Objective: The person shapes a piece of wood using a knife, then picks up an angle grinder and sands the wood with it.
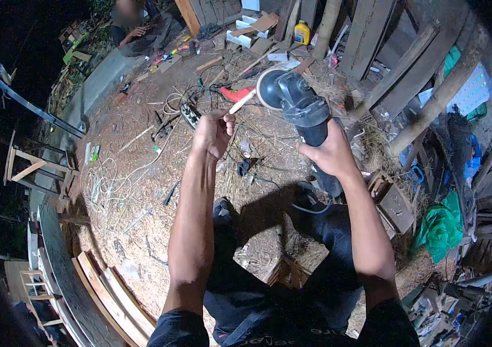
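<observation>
The left hand [214, 134] hides the near end of the pale stick [242, 102]; whether its far tip touches the disc [265, 90] is too small to tell. The grinder [305, 107] hides most fingers of the right hand [331, 151]. Beyond the left hand, a person [137, 30] is partly blurred and cut off by the top edge.

My camera view shows me a rough woodworking yard in the dark, an improvised workshop on bare brown earth [194, 72]. Pale wood shavings [136, 228] litter the ground, and a tangled off-white cable [107, 188] lies across it. Long, freshly sawn light-brown boards [113, 301] lie at the lower left, while weathered grey planks [367, 40] lean upright along the far right side. I also see a black power tool with a round disc [301, 104] and a red handheld tool [234, 94].
</observation>
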Tool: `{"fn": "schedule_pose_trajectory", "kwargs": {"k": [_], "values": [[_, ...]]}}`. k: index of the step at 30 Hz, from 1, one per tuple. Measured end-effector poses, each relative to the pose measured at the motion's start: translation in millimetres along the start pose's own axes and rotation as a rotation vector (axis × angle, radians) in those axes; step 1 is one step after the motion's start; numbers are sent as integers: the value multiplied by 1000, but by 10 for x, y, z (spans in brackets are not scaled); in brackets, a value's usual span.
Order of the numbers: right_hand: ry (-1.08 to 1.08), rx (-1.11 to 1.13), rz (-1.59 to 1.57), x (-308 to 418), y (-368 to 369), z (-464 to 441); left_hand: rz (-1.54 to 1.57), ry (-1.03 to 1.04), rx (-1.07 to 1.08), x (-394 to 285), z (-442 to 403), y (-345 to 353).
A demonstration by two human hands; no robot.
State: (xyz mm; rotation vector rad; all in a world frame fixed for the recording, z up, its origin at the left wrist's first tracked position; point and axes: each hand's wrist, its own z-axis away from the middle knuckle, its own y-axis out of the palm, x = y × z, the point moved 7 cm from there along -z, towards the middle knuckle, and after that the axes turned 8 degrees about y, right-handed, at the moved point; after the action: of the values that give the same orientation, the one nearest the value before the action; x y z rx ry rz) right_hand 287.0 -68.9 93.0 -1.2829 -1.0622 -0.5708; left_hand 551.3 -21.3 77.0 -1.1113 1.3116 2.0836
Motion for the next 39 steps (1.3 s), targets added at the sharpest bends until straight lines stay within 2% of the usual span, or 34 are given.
{"fn": "schedule_pose_trajectory", "kwargs": {"k": [4, 7, 13, 15, 22, 28, 32, 34, 39], "values": [[36, 40, -6, -20, 33, -6, 3, -8, -12, -6, 31, 32], [-59, 5, -78, 84, 4, 29, 8, -5, 9, -15, 12, 23], [12, 19, -142, 138, -37, 33, 18, 9, -15, -23, -11, -51], [-40, 15, -142, 132, -22, 34, 8, 14, -1, -36, 3, -30], [24, 29, -30, 31, 16, 11, -45, 26, 3, -8, -34, -79], [-9, 21, 1, -18, 29, 20, -41, 25, 16, -4, -69, -88], [62, 63, -162, 67, 5, 31, 22, 20, 55, 6, -108, -148], [2, 29, -145, 198, -57, 61, 9, 30, 29, -5, -108, -145], [-17, 3, -41, 3, 20, 5, -30, 32, 20, 9, -49, -52]]}}
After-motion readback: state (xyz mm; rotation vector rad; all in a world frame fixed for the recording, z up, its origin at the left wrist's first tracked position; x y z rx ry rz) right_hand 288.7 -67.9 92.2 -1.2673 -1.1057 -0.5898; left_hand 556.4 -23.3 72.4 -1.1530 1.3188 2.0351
